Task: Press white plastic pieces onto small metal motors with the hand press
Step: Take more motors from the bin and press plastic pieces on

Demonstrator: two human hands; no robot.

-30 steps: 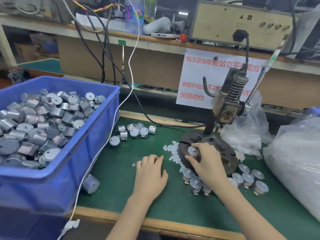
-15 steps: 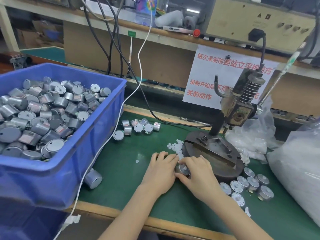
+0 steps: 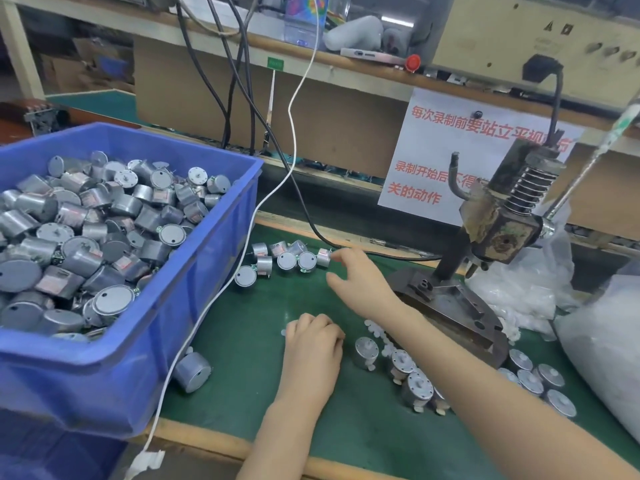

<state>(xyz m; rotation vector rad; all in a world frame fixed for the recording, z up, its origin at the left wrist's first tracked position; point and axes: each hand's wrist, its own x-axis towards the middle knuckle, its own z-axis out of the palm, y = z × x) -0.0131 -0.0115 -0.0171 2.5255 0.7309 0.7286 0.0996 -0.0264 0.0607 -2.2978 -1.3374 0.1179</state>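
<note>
The green-matted workbench (image 3: 242,393) carries a blue plastic bin (image 3: 104,382) on its left side, heaped with grey metal motors lying every way. Against the right edge slumps a clear plastic bag (image 3: 609,341) of white contents. The hand press (image 3: 502,220) stands toward the far right on a round steel base (image 3: 460,310).

The right forearm crosses in front of that base, reaching left and away. The right hand (image 3: 363,282) is palm down, with thumb and fingers apart and extended and nothing held. Its index fingertip is at the rightmost motor (image 3: 323,257) of a small cluster (image 3: 287,260) near the far edge. I cannot tell whether it touches.

The left hand (image 3: 313,344) rests knuckles-up on the mat near the front edge. Its fingers are curled under, and what they hold, if anything, is hidden.

In the far cluster, two motors turn their flat round faces up toward the camera, and others lie on their sides. Just right of the left hand, a row of motors (image 3: 401,363) stands upright with shafts pointing up. More motors (image 3: 540,379) sit by the bag, and one motor (image 3: 192,370) lies on its side against the bin. White plastic pieces (image 3: 375,329) are scattered between the left hand and the press base.
</note>
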